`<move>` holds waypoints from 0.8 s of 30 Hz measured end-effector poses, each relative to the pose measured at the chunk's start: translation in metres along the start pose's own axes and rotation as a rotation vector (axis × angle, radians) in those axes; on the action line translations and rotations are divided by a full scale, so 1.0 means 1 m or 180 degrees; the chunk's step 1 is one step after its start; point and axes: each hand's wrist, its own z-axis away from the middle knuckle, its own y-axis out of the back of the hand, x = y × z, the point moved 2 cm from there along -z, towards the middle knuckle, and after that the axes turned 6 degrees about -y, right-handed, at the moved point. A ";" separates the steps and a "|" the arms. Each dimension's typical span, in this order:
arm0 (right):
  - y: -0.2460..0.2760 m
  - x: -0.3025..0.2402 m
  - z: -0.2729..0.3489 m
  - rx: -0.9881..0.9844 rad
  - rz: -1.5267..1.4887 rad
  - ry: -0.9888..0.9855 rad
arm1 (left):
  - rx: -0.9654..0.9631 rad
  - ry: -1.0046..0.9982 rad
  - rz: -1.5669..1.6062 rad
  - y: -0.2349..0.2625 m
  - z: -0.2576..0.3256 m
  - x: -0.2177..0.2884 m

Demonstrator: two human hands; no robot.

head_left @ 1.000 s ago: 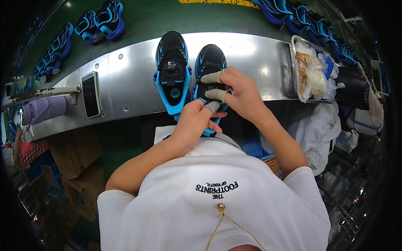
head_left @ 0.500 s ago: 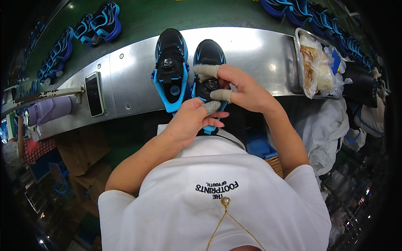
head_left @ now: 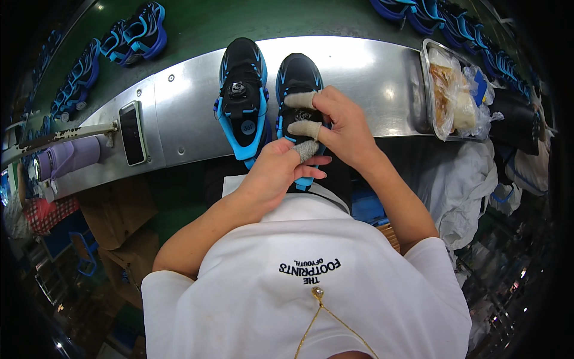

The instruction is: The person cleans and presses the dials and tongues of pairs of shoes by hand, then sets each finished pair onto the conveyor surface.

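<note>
The black-and-blue shoe [head_left: 298,73] pointed its toe to twelve o'clock over the metal bench [head_left: 365,84], its heel overhanging the near edge. At its rear, the left hand [head_left: 272,172] held it with curled fingers. The right hand [head_left: 345,128] set a covered finger and thumb narrowly astride the dial [head_left: 304,115] (whether they pinched it, I couldn't tell). A second shoe [head_left: 244,67] stood just beside, at nine o'clock; the phone [head_left: 132,133] lay farther that way, and the tray [head_left: 428,90] of plastic bags sat at three.
</note>
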 end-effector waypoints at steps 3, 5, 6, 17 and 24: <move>0.004 0.005 -0.007 -0.0398 -0.0605 -0.0133 | 0.0012 0.0203 -0.0145 0.000 0.009 0.008; 0.003 0.004 -0.008 -0.0706 -0.1123 0.0009 | 0.0036 0.0185 -0.0099 0.008 0.007 0.002; 0.002 0.002 -0.005 -0.0510 -0.0775 0.0040 | 0.0041 0.0181 -0.0093 0.007 0.005 -0.001; 0.005 -0.006 -0.002 -0.0402 -0.0455 -0.0373 | 0.0155 -0.0051 -0.0162 0.000 0.002 -0.009; 0.005 0.008 -0.008 -0.0368 -0.0652 -0.0125 | 0.0168 -0.0073 -0.0165 -0.002 0.002 -0.008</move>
